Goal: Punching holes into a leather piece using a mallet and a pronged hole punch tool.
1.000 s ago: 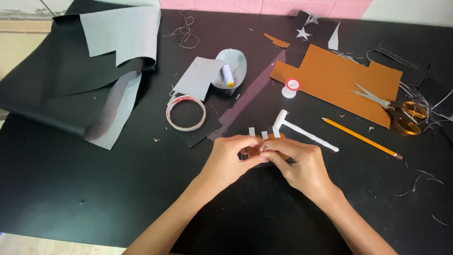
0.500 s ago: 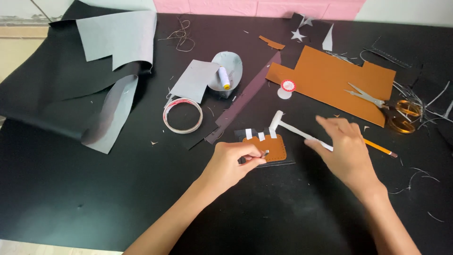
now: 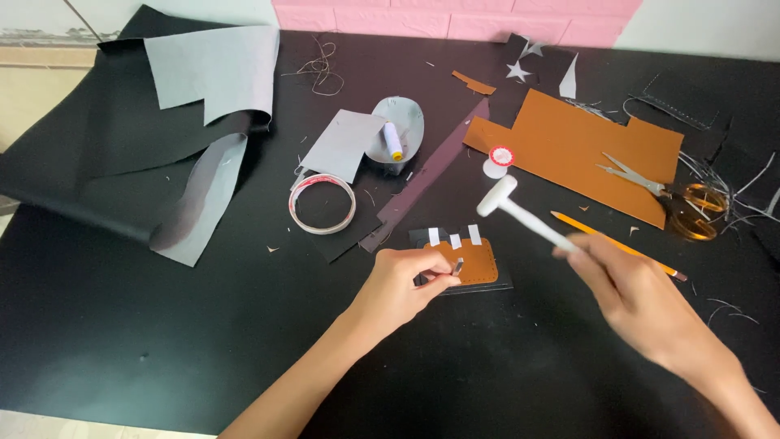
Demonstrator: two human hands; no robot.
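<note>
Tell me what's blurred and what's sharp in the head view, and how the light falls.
Head view: the right hand and the white mallet in its grip are smeared by motion; the left hand, holding a small metal punch on the brown leather piece, is sharp. Light is soft and even, shadows faint, with slight sheen on the grey sheet.

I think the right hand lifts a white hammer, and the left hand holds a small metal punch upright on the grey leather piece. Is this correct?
Not quite: the leather piece under the metal punch is orange-brown, not grey, as the head view shows. The rest stands: the right hand lifts the white hammer, and the left hand holds the punch upright on it.
</note>
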